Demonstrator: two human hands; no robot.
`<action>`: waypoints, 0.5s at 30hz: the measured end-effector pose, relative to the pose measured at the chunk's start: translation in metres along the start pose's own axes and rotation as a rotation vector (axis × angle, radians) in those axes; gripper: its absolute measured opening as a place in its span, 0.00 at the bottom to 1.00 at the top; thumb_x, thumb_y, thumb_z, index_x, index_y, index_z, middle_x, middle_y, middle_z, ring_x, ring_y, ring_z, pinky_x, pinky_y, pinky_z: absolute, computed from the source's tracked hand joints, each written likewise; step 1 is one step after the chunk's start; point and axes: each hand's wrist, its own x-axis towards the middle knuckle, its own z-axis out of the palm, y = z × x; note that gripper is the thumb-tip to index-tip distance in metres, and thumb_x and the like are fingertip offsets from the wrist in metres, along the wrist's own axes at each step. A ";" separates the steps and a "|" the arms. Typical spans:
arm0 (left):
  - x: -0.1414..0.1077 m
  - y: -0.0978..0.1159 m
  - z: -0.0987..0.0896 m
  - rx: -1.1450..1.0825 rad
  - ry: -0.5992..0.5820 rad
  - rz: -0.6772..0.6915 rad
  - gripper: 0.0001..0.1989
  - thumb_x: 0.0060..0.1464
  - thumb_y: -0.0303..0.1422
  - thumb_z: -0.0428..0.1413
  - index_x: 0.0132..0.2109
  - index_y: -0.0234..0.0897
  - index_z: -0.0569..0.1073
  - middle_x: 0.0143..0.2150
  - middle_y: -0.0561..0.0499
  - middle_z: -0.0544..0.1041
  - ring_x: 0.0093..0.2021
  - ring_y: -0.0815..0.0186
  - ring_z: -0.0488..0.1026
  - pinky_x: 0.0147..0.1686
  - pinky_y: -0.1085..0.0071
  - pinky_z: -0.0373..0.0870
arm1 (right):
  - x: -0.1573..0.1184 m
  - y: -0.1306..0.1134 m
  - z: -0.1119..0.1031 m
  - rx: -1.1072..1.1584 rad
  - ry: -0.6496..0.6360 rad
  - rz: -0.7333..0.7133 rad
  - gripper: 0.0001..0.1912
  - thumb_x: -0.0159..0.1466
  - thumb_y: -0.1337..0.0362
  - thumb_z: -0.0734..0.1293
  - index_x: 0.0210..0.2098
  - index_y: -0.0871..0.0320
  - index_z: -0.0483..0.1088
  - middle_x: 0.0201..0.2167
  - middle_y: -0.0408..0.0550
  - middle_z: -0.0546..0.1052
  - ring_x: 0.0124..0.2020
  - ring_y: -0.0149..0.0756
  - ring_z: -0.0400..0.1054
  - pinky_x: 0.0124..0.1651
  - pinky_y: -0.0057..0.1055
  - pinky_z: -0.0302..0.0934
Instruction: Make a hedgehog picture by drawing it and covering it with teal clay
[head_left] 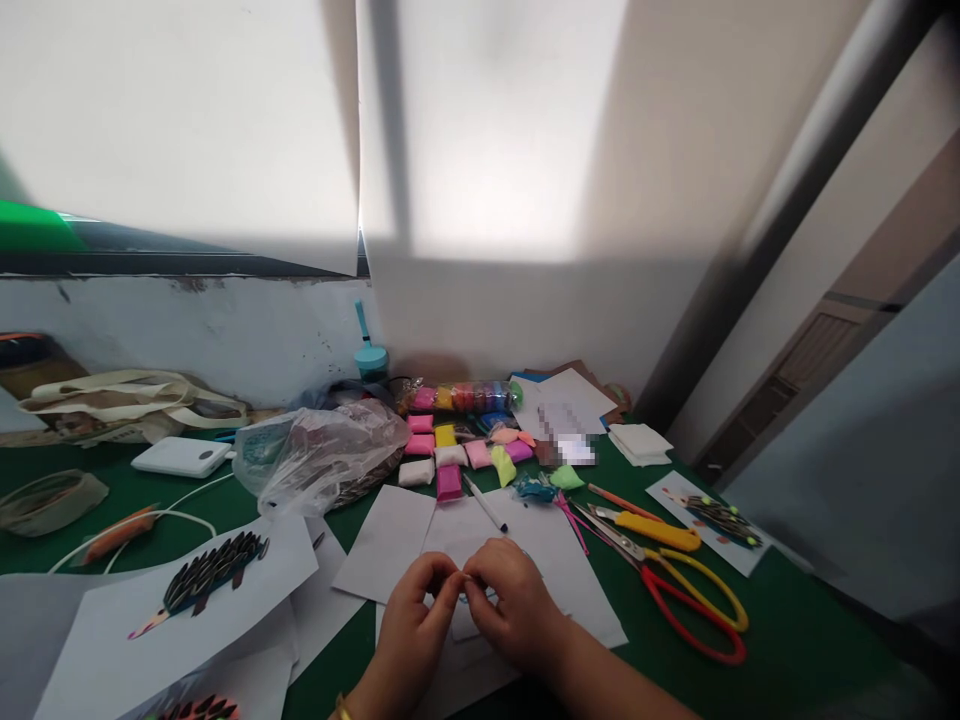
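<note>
My left hand and my right hand meet over white paper at the front of the table. Thumb and forefinger of each are pinched together, fingertips touching. Whatever lies between them is too small or hidden to make out. Beneath the hands, bits of a blue outline show on the paper, mostly covered. Just beyond lies a white marker pen with a dark tip. To the right are large scissors with red and yellow handles, a yellow utility knife and an orange pencil.
Several coloured clay packets lie behind the paper, beside a clear plastic bag. At left are a hedgehog picture with dark seed-like spines, a white power bank and a cable. Another seed-covered picture lies right.
</note>
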 end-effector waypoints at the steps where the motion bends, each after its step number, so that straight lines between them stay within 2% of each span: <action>1: 0.000 0.001 0.000 -0.001 -0.003 -0.002 0.12 0.59 0.41 0.55 0.34 0.38 0.72 0.31 0.51 0.74 0.32 0.63 0.71 0.34 0.69 0.69 | 0.000 0.001 0.000 0.009 0.006 0.001 0.05 0.62 0.68 0.62 0.29 0.56 0.67 0.25 0.43 0.71 0.30 0.34 0.63 0.37 0.32 0.53; 5: -0.001 0.004 -0.001 -0.014 0.004 -0.004 0.12 0.57 0.42 0.56 0.41 0.38 0.74 0.34 0.50 0.76 0.35 0.62 0.72 0.37 0.68 0.70 | -0.002 0.006 0.000 0.025 0.023 0.001 0.06 0.63 0.68 0.62 0.29 0.56 0.66 0.26 0.43 0.72 0.30 0.34 0.63 0.37 0.32 0.52; 10: -0.001 0.004 -0.001 0.042 -0.026 0.009 0.11 0.58 0.41 0.55 0.34 0.38 0.73 0.31 0.51 0.74 0.32 0.63 0.71 0.34 0.69 0.68 | -0.004 0.007 0.001 0.006 0.007 -0.004 0.05 0.62 0.68 0.62 0.29 0.56 0.66 0.25 0.43 0.71 0.30 0.34 0.63 0.37 0.32 0.51; 15: 0.001 0.005 -0.001 0.081 -0.027 0.014 0.11 0.59 0.40 0.54 0.33 0.38 0.72 0.31 0.51 0.74 0.32 0.63 0.70 0.34 0.70 0.67 | -0.005 0.008 0.003 -0.016 -0.002 -0.007 0.06 0.62 0.69 0.62 0.28 0.56 0.64 0.25 0.43 0.70 0.30 0.34 0.63 0.36 0.32 0.51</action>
